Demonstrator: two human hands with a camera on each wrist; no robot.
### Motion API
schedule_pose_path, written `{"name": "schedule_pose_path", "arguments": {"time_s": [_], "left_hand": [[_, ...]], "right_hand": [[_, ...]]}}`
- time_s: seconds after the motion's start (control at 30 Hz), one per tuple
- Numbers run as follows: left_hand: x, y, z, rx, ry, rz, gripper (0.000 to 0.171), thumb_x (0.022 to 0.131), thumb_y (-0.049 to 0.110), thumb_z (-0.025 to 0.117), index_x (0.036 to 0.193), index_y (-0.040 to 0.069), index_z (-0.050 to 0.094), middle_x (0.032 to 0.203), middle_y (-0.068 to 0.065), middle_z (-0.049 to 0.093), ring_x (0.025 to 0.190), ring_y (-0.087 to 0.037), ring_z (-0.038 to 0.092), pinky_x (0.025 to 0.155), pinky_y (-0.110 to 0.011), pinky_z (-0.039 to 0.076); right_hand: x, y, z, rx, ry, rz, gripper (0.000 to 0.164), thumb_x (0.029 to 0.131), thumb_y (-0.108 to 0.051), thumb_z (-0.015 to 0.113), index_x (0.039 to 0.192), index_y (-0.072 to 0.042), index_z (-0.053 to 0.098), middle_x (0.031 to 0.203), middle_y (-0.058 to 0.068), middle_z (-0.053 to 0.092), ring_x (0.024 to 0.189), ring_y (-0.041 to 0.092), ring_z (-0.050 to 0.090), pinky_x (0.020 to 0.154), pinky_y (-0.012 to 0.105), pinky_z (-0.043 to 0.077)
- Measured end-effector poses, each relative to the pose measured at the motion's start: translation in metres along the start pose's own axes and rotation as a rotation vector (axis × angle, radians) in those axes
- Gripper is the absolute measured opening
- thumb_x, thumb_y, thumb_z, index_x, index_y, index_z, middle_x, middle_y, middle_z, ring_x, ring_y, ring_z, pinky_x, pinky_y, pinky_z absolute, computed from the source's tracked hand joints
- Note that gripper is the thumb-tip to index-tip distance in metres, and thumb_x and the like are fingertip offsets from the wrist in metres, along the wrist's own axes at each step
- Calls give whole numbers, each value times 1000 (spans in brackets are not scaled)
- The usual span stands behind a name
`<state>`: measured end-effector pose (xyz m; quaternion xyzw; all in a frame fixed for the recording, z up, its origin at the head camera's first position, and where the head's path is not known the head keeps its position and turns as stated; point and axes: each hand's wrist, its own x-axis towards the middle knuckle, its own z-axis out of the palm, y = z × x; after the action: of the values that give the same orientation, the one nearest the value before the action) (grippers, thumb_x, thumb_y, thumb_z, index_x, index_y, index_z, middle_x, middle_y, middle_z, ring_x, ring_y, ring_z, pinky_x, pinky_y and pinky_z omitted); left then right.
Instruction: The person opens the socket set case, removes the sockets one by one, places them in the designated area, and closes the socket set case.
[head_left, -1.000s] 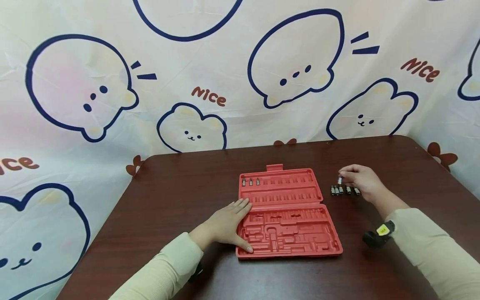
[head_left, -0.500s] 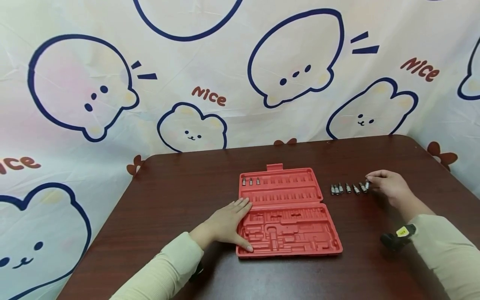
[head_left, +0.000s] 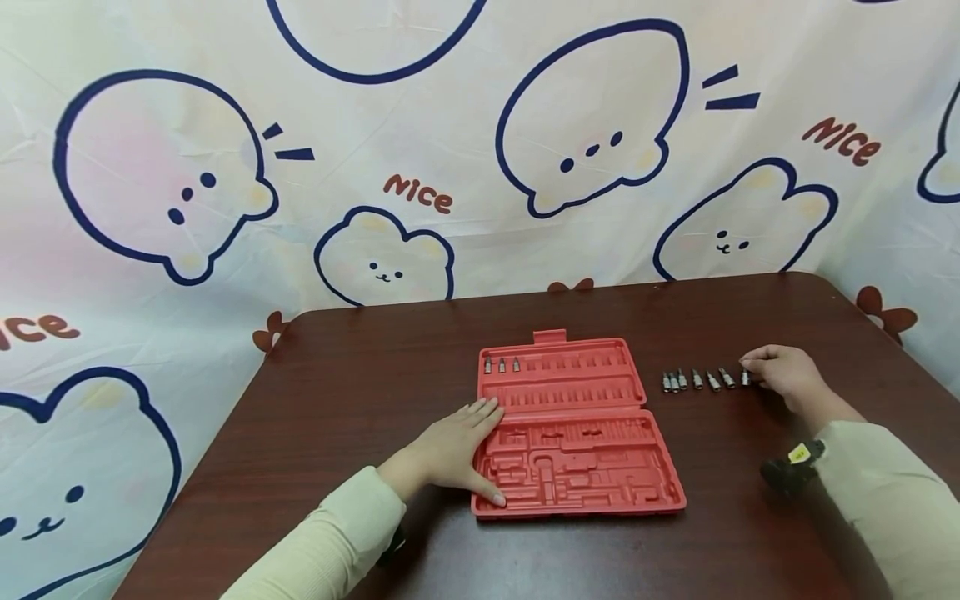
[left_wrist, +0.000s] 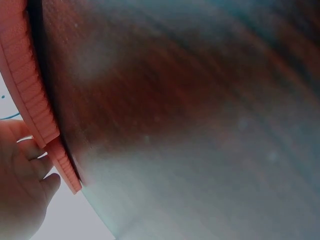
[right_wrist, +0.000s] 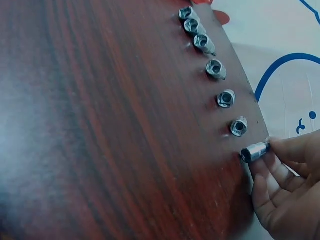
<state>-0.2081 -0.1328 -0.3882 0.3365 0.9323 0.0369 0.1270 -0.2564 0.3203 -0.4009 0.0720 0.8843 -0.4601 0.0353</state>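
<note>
My left hand rests with spread fingers on the left edge of an open red plastic tool case; in the left wrist view it lies against the case's side. Three small metal bit sockets sit in the upper left slots of the lid. Right of the case, my right hand pinches another bit socket by its thin end between thumb and fingertip. The held socket is at the right end of a row of several bit sockets lying on the table.
The brown table bears the case and the row. Behind and beside it hangs a pale cloth with cartoon bears. Many moulded slots in the case hold nothing.
My right hand has moved right along the row. One socket was set down near its right end, and the hand now holds another further right. My left hand has stayed put.
</note>
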Motion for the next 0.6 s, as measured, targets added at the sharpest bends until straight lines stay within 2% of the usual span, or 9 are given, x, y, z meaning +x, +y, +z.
{"name": "schedule_pose_path", "arguments": {"time_s": [0.13, 0.33, 0.5, 0.6], "left_hand": [[0, 0, 0, -4, 1, 5, 114, 54, 77, 52, 138, 7, 18, 142, -8, 14, 129, -20, 10, 101, -33, 15], [0, 1, 0, -5, 3, -4, 114, 53, 76, 53, 138, 8, 19, 142, -8, 15, 129, -20, 10, 101, -33, 15], [-1, 1, -1, -7, 6, 1, 114, 53, 76, 53, 138, 7, 19, 142, -8, 15, 129, -21, 10, 101, -33, 15], [0, 1, -1, -10, 8, 1, 115, 53, 76, 53, 138, 7, 19, 142, -9, 15, 129, -21, 10, 101, -33, 15]], "right_hand": [[3, -1, 0, -39, -2, 22, 34, 90, -16, 43, 105, 14, 50, 88, 11, 53, 72, 13, 49, 60, 28, 45], [7, -3, 4, -90, 23, 36, 34, 87, -16, 46, 102, 15, 52, 86, 15, 55, 76, 24, 50, 58, 28, 41], [7, -3, 8, -168, 65, 11, 30, 85, -12, 46, 96, 14, 55, 81, 14, 56, 71, 24, 49, 54, 29, 38], [8, -3, 9, -187, 84, 7, 29, 85, -12, 47, 94, 14, 56, 75, 10, 57, 67, 21, 47, 53, 28, 37]]}}
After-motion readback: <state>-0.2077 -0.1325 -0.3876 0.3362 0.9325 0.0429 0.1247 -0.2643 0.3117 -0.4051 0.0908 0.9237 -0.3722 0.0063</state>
